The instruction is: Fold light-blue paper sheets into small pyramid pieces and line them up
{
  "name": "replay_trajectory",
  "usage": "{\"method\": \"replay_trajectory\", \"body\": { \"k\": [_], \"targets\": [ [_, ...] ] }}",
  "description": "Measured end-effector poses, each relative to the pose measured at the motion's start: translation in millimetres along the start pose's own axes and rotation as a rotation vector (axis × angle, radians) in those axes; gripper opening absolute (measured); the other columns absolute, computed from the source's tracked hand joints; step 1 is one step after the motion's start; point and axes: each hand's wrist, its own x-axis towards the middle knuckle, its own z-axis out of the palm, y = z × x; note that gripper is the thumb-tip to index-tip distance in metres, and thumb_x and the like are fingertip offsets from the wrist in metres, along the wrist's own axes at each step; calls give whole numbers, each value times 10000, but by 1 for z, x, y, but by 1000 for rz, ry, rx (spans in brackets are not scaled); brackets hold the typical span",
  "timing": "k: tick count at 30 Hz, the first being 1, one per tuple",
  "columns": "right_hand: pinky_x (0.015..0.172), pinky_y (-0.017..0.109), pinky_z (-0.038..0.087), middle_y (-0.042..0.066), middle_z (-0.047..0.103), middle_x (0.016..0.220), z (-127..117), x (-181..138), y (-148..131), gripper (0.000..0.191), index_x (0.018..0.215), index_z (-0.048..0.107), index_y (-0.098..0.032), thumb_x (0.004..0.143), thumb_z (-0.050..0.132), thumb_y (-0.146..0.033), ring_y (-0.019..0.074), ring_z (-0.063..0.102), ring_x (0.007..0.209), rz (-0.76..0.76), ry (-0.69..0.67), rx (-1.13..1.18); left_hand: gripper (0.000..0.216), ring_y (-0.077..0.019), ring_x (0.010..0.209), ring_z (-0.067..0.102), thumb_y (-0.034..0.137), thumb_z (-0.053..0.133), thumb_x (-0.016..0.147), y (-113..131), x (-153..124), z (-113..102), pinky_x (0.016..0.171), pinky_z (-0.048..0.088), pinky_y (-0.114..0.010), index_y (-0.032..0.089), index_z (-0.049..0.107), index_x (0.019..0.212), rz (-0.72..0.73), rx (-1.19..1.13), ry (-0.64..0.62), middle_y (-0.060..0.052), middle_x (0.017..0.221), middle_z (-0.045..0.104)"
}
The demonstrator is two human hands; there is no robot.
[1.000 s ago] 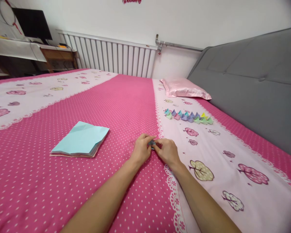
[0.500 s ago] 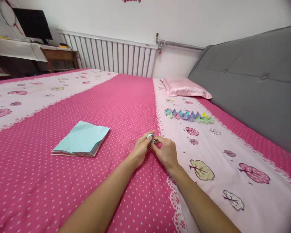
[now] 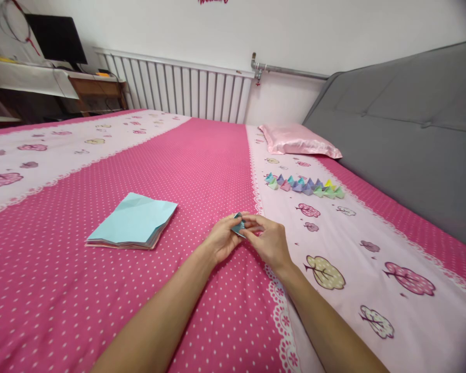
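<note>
A small folded piece of light blue paper sits between my two hands, above the pink bedspread. My left hand pinches it from the left, thumb on top. From the right, my right hand has its thumb and fingers closed on the paper's other side. Fingers partly cover the paper, so its full shape is hidden. To the left lies a stack of square paper sheets with a light blue one on top. Several small folded paper pieces in blue, purple, green, pink and yellow stand in rows at the right.
The bed has a pink dotted and pale tree-printed bedspread. A pink pillow lies by the grey headboard. A white radiator lines the wall, and a monitor stands on a desk at the far left.
The folded blue paper has turned in my fingers and shows a different, darker face. My right hand's fingers have shifted on it, and my left hand has tilted slightly. The view has moved a little.
</note>
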Motion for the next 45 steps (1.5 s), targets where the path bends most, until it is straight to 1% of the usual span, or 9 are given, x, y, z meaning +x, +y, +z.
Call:
{"method": "replay_trajectory", "body": {
  "k": [6,12,16,20,25,31,34,40,45],
  "targets": [
    [695,277,508,8,716,818,-3,1,-2,130,834,701,-234,740,611,-236,153,649,671,5,15,-117,170,-138,688,629,59,441,813,0,-1,-1,727,505,-273,75,594,886,0,24,41,-97,781,638],
    [765,318,421,-4,710,755,-6,1,-1,84,797,702,-248,758,633,-274,153,621,659,-100,12,-357,183,-97,618,585,46,433,813,0,-1,-1,615,488,-205,81,606,861,-13,18,23,-63,740,622],
    [772,322,402,-11,715,789,-7,3,-3,140,865,684,-253,727,670,-270,142,619,635,-128,18,-365,168,-100,656,587,55,439,821,0,-1,0,628,482,-198,78,604,834,-14,28,-5,-67,759,616],
    [772,317,416,-13,720,827,-8,3,-4,190,908,676,-260,720,669,-236,140,631,655,-130,-34,-322,160,-99,636,575,46,446,811,1,0,0,594,466,-187,78,601,790,-1,37,-36,-61,721,600],
    [771,319,448,-9,724,776,-8,3,-4,105,820,699,-251,731,643,-248,156,637,672,-71,-25,-268,196,-116,648,602,59,417,826,2,-2,0,628,487,-214,72,612,845,-39,35,12,-85,761,625],
    [766,315,470,2,725,819,-8,3,-5,64,762,688,-235,724,637,-248,151,640,649,-42,-16,-208,204,-140,718,629,90,428,834,-1,-2,-2,707,501,-237,76,631,826,-48,49,-46,-102,791,645],
    [777,312,456,-2,720,836,-8,3,-4,59,761,674,-235,736,620,-234,149,639,661,-64,-12,-238,202,-135,709,628,95,436,836,0,-2,-2,724,497,-235,77,636,820,-47,44,-66,-102,796,650],
    [729,290,432,-17,708,770,-7,2,-3,60,784,644,-236,742,608,-213,151,614,662,-71,-14,-340,208,-138,709,621,146,441,858,1,-6,3,734,486,-247,94,630,790,-63,37,-79,-85,763,649],
    [681,286,412,-2,688,750,-7,2,-3,114,847,605,-226,735,586,-220,168,592,661,-60,4,-485,231,-128,746,609,206,445,875,-2,-5,5,774,463,-247,105,637,797,-104,-8,-88,-80,822,658]
  ]
}}
